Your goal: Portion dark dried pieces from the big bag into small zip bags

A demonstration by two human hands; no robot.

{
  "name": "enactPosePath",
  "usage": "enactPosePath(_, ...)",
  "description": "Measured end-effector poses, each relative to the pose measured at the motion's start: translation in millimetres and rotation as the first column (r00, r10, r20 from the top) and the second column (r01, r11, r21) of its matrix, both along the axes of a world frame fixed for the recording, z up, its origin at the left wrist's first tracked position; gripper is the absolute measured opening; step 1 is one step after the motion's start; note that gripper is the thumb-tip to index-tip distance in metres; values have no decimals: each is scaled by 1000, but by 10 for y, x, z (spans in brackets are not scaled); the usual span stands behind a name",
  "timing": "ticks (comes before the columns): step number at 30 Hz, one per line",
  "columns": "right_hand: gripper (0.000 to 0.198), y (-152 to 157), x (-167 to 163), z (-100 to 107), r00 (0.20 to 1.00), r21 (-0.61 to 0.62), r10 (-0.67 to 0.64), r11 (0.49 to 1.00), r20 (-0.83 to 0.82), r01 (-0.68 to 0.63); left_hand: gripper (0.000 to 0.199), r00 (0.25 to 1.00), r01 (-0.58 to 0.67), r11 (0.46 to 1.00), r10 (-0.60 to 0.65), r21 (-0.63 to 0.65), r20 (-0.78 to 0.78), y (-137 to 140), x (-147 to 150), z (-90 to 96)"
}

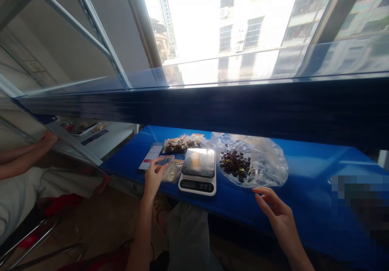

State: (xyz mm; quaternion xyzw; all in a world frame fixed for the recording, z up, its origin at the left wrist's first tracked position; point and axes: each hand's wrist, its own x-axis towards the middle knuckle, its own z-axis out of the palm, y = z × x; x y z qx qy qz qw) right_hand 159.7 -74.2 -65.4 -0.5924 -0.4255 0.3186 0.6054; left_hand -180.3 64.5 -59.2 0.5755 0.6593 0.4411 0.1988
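My left hand is at the left of the kitchen scale, with thumb and fingers closed on the edge of a small clear zip bag. Under it lies another small bag with brownish contents. The white digital scale has a dark top plate, and a small round yellowish container stands on it. To the right, a large clear plastic bag spreads open around dark, dried fruit-like pieces. My right hand hovers in front of this bag, holding nothing, thumb and fingers apart.
Several filled small bags lie behind the scale. A phone rests on the blue table at the left. A blue shelf beam crosses above the table. Another person's arm shows at far left.
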Motion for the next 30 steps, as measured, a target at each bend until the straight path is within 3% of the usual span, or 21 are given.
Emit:
enactPosePath(7, 30, 94, 18, -37, 998, -5, 26, 1000, 56, -25, 52, 984, 138, 990, -141, -33, -110, 115, 29, -162)
enactPosePath(16, 27, 110, 65, -94, 993, -5, 50, 999, 106, -49, 41, 963, -35, 998, 48, 53, -267, 144, 221, -272)
enactPosePath(19, 25, 120, 93, -156, 990, 1, 60, 998, 126, -60, 42, 947, -68, 990, 103, 121, -304, 195, 288, -180)
enactPosePath(22, 26, 128, 85, -165, 986, -7, 68, 998, 155, -68, 35, 945, -23, 987, 73, 159, -318, 371, 369, -17)
enactPosePath(27, 28, 124, 30, -100, 973, -34, 118, 993, 199, -113, 16, 955, 1, 991, 38, 130, -293, 730, 488, 211)
enactPosePath(30, 26, 123, 53, -96, 971, -39, 144, 990, 192, -139, 21, 966, -10, 993, 41, 119, -256, 790, 521, 283)
